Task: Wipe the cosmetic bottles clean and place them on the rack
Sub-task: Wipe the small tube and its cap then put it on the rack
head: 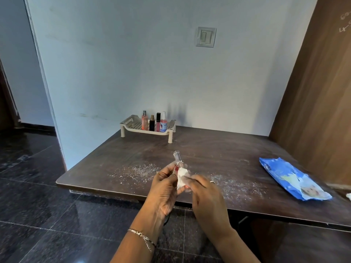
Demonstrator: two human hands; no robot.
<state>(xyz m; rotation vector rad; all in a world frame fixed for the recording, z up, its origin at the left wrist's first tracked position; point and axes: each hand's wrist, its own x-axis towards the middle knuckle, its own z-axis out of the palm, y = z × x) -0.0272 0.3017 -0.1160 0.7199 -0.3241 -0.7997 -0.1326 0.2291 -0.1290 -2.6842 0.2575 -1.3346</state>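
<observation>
Spreading under and beyond both hands, the dark counter (228, 149) carries a scatter of white powder (136, 171) on either side of them. Well off to the right of the right hand lies a blue pack (292, 179), flat and angled. Far ahead of the hands, against the wall, stands a beige rack (131, 123) on short legs. Four bottles (144, 120) stand upright in a row toward its right end. The left hand (165, 188), a bracelet at its wrist, is raised just above the counter's near edge. Its fingers are curled round the lower part of a small bottle (178, 158), with the thumb pressed on the front. The right hand (207, 198), slightly blurred and wearing a ring, sits just beside it. Its fingertips pinch a crumpled white wipe (181, 178) against the base of the bottle. The bottle is held between the two hands, tilted a little to the left. Its labelled upper part stands clear of the fingers.
</observation>
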